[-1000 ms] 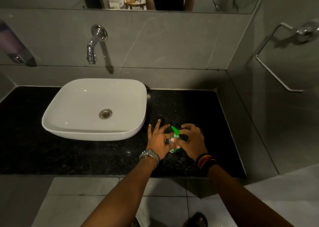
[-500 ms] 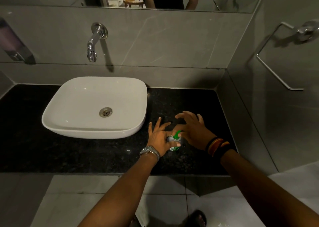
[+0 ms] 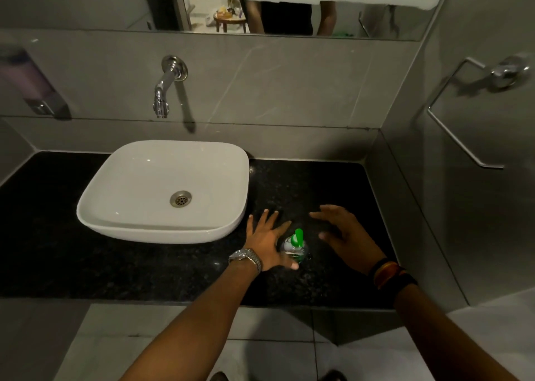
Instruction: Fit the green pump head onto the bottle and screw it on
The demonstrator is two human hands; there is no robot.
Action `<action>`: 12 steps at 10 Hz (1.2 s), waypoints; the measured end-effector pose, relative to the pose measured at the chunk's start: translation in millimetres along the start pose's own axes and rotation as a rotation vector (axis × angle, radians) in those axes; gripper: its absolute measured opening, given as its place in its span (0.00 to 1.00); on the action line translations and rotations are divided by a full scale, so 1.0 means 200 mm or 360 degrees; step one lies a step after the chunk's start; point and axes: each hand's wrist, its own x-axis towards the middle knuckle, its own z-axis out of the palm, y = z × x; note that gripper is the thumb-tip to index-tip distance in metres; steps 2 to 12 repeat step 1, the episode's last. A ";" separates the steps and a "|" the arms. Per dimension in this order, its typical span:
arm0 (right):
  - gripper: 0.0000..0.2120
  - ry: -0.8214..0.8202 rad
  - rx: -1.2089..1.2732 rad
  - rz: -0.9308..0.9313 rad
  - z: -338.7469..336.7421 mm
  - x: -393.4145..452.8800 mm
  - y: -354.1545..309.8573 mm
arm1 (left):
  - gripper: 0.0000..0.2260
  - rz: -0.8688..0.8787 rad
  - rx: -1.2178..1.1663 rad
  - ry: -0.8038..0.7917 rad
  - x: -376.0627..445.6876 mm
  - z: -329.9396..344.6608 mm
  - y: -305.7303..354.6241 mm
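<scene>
A small clear bottle (image 3: 290, 246) stands upright on the black counter (image 3: 333, 184), right of the basin. The green pump head (image 3: 298, 237) sits on top of it, nozzle pointing away from me. My left hand (image 3: 265, 243), with a metal watch on its wrist, lies against the bottle's left side. Its fingers are spread, and the bottle sits in the crook between thumb and forefinger, the thumb curling across its front. My right hand (image 3: 347, 236) hovers to the right of the bottle, fingers apart, holding nothing and clear of the pump head.
A white basin (image 3: 130, 215) takes up the counter's left half, with a chrome wall tap (image 3: 165, 91) above it. A grey tiled side wall with a chrome towel rail (image 3: 463, 146) closes off the right. The counter's front edge (image 3: 173, 301) runs below my forearms.
My right hand has let go of the pump head and pulled away to the right, uncovering it. My left hand has stayed against the bottle.
</scene>
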 end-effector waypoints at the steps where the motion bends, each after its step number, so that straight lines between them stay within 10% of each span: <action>1: 0.19 0.0273 0.0359 0.0040 -0.13 -0.11 -0.05 | 0.55 0.0080 0.0239 -0.0085 0.04 -0.16 -0.03; 12: 0.19 0.0273 0.0359 0.0040 -0.13 -0.11 -0.05 | 0.55 0.0080 0.0239 -0.0085 0.04 -0.16 -0.03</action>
